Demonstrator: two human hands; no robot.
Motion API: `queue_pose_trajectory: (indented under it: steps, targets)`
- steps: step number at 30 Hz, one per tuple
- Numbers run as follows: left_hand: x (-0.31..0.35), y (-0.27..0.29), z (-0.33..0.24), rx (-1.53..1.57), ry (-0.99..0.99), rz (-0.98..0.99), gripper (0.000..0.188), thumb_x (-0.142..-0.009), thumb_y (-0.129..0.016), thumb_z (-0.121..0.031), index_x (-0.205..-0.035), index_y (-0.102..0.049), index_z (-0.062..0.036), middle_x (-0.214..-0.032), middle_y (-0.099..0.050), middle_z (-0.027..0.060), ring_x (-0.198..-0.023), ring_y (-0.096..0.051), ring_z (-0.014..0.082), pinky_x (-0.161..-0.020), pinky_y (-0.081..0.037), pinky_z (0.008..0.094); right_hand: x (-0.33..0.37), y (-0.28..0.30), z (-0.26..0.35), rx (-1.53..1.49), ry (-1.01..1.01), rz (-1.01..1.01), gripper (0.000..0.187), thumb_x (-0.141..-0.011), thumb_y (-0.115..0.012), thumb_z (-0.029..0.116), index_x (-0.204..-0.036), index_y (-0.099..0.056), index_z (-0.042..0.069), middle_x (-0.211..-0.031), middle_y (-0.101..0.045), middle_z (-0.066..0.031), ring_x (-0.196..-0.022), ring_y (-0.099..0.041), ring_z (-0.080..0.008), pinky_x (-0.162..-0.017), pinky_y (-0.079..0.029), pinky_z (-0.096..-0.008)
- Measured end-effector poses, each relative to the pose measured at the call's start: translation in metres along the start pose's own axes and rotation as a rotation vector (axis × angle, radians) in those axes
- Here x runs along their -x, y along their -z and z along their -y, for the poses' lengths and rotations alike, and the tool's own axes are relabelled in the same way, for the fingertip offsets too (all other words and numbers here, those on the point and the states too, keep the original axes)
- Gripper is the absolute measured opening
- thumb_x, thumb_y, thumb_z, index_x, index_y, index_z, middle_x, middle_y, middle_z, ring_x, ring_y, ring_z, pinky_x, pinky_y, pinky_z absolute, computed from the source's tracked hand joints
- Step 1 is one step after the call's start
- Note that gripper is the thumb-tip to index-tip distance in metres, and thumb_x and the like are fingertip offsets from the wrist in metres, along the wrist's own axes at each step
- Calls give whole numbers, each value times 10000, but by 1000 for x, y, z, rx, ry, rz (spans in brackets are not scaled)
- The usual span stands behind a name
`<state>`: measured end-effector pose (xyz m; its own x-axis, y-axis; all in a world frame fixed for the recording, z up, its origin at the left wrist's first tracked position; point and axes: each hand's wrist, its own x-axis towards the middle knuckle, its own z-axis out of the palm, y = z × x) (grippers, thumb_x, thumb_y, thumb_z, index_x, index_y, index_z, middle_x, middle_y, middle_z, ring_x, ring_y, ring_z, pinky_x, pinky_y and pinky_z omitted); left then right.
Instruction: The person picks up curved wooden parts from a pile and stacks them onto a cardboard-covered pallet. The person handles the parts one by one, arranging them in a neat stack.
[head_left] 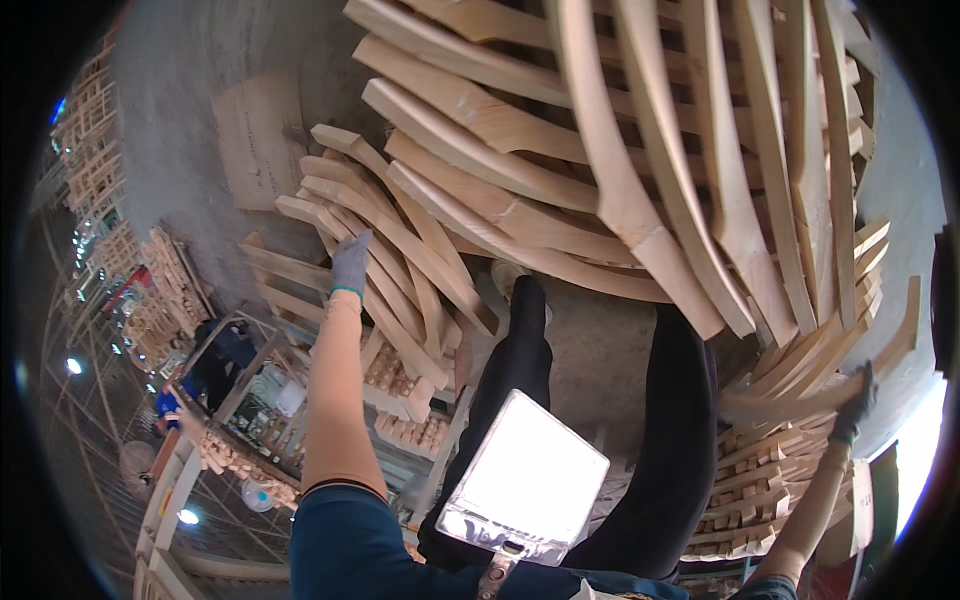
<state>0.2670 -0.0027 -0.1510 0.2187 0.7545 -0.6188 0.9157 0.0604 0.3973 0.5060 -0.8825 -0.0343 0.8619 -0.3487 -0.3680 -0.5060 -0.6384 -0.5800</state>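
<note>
My left hand [350,262], in a grey glove, reaches out to a pile of curved wooden pieces [430,270] shaped like chair legs. Its fingers curl round one of these pieces, near its far end. Out at the right, my right hand [856,408], also gloved in grey, grips a long curved wooden piece [790,408] of the same kind. That piece is slightly blurred and passes over a stack of similar ones [760,480].
A large layered stack of curved wooden pieces [500,120] fills the far middle and right. A flat cardboard sheet [258,140] lies on the grey floor [165,120]. A white panel [530,470] hangs at my front. At left are a wooden frame [245,375] and a person in blue [167,405].
</note>
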Motion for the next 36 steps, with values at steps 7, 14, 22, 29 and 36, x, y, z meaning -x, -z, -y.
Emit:
queue_pose_trajectory:
  steps: [7,14,22,29,36]
  targets:
    - [-18,-54,66,505,185,60,475,-794,-688,-304,-1067,-571,67,-955,-637,111,-783,-598,215,-715,-478,310,62,-28,201,-95,210,50,538,-976,-368,303,-1400,-255,-8,-1322,-455,-203,-1134,-511,-346,-946,-430,-407]
    - [27,-1,63,552,-37,174,463,-833,-648,-258,-1125,-503,71,-1064,-579,127,-925,-558,180,-795,-458,296,156,-269,356,67,630,-24,422,-888,-561,90,-1287,-463,-10,-1048,-606,-77,-873,-563,-130,-792,-467,-272]
    - [150,137,-37,95,-126,293,375,-835,-602,-152,-1141,-484,30,-1020,-548,103,-925,-517,176,-826,-426,319,185,-455,442,488,837,440,781,-863,-557,404,-1420,-147,40,-960,-570,-229,-765,-631,-379,-613,-488,-496]
    - [160,188,-63,-881,-717,297,463,-779,-626,-138,-1178,-454,21,-1079,-532,218,-980,-513,378,-877,-409,435,169,-477,431,602,606,350,745,-852,-575,392,-1402,-201,55,-1040,-555,-219,-858,-623,-386,-672,-485,-519]
    - [83,127,-137,-1267,-1552,419,332,-719,-530,-88,-1040,-569,-8,-1006,-565,136,-1032,-522,298,-1013,-373,420,145,-384,403,333,663,427,365,-855,-577,385,-1072,-635,98,-1028,-594,-137,-975,-583,-299,-861,-440,-391]
